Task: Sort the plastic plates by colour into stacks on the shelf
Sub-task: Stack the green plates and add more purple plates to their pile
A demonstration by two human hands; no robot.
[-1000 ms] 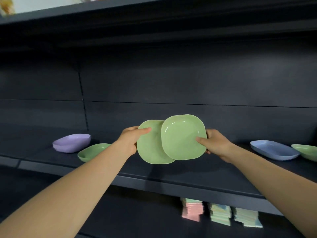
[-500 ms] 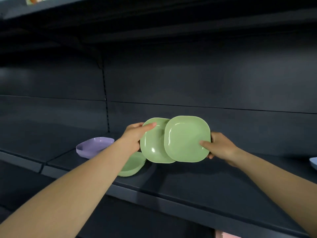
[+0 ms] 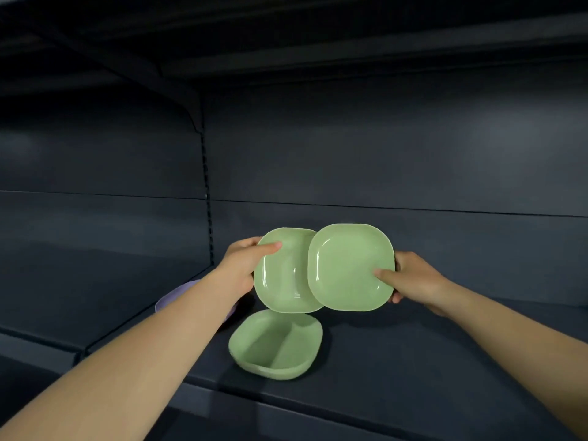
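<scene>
Nearest the camera, a pale green, rounded-square plastic plate lies flat on the dark grey metal shelf, close to its front edge; its inside is smooth and slightly glossy.

Just above that lying plate, two more pale green plastic plates are held up, tilted with their hollow faces toward the camera. The left hand grips the left held plate at its left rim, thumb across the face, the other fingers hidden behind. The right hand pinches the right held plate at its right rim, thumb on the face, fingers curled behind. The right plate overlaps the left one's right edge, covering part of it.

Left of the lying plate and behind the left forearm sits a lilac plastic plate; only a sliver shows, so its shape is hard to make out.
</scene>
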